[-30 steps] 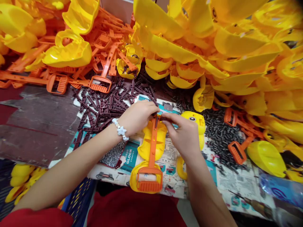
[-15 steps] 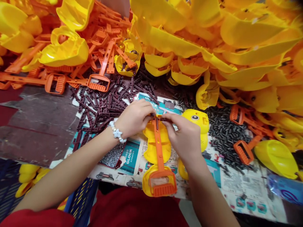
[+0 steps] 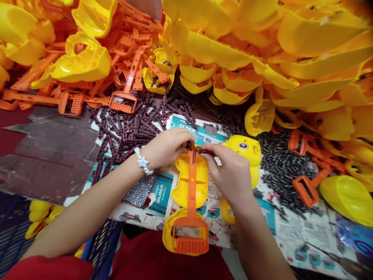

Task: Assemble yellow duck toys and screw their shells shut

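Note:
In front of me lies an open yellow plastic duck-shaped shell half [image 3: 201, 182], its hollow side up. An orange long-stemmed handle [image 3: 192, 186] rests lengthwise over it, with its wide ribbed grip toward my body. At the far end of the stem, the fingers of my left hand [image 3: 171, 144] pinch a dark maroon plastic piece [image 3: 190, 144]. My right hand [image 3: 230, 165] pinches dark maroon plastic on the opposite side of the stem. Whether both hold one piece is hidden by the fingers. A second yellow shell [image 3: 244, 155] with a printed eye lies beside my right hand.
Loose maroon pieces [image 3: 128, 128] are heaped to the left, beside a box of small metal screws [image 3: 141, 190]. Black pins [image 3: 287, 167] spread at right, near a screwdriver [image 3: 346, 264]. Orange handles [image 3: 128, 83] and stacked yellow shells [image 3: 233, 50] crowd the back.
The near end of the shell and the orange grip have swung left and toward my body. Both hands keep their pinch at the far end. A screwdriver has come into view at lower right.

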`<action>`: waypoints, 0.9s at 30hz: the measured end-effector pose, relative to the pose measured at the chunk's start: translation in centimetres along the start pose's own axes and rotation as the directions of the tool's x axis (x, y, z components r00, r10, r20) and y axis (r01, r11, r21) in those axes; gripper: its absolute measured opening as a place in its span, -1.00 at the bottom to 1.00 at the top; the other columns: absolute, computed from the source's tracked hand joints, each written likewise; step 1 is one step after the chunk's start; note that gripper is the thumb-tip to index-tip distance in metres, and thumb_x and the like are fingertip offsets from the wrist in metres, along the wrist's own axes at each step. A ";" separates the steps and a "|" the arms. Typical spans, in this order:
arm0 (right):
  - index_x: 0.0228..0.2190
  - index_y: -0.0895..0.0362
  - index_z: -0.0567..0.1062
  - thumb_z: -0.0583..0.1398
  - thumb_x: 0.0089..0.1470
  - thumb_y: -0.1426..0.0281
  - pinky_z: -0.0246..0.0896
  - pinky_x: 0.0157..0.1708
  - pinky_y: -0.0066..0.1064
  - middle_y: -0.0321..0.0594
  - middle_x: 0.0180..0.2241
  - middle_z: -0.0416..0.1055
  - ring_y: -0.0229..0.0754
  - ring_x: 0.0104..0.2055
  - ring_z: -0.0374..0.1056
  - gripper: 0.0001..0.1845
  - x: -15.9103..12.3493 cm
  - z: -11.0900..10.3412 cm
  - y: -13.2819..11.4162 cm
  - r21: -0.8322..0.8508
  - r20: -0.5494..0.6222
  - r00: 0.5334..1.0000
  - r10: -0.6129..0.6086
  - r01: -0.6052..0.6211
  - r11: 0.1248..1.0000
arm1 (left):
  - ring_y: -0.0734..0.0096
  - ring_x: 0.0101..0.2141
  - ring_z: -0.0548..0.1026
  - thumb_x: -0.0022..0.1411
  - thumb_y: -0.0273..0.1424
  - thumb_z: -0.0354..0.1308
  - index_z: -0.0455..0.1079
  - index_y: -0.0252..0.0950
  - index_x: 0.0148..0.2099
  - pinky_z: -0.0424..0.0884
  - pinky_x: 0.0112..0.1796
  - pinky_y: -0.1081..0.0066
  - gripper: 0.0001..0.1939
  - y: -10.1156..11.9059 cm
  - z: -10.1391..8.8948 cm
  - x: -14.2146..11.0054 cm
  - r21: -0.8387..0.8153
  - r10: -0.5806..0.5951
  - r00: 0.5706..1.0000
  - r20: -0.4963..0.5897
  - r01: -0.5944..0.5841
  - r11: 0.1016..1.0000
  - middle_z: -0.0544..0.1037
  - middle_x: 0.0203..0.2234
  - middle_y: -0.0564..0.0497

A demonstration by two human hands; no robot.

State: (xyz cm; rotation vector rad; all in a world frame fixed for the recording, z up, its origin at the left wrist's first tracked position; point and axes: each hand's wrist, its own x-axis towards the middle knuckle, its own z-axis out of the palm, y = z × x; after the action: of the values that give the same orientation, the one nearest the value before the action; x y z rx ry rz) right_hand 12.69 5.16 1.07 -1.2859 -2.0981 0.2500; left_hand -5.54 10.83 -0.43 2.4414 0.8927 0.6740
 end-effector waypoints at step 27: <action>-0.26 0.21 0.35 0.03 0.23 0.65 0.14 -0.25 -0.39 -0.24 -0.32 0.31 -0.19 -0.28 0.19 -0.84 0.5 -1.3 2.1 0.433 0.315 0.949 -0.019 -0.126 0.893 | 0.24 0.06 0.37 0.13 -0.54 0.00 0.24 -0.39 0.06 0.37 0.04 0.25 -0.59 0.3 -2.7 -0.3 -0.296 -0.017 0.925 0.380 0.139 0.945 0.38 0.06 -0.23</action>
State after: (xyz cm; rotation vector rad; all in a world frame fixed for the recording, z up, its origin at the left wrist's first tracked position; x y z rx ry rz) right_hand 14.82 6.44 1.28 -1.0712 -2.0855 0.9624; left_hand -7.15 11.05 1.74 2.1288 0.6651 0.2777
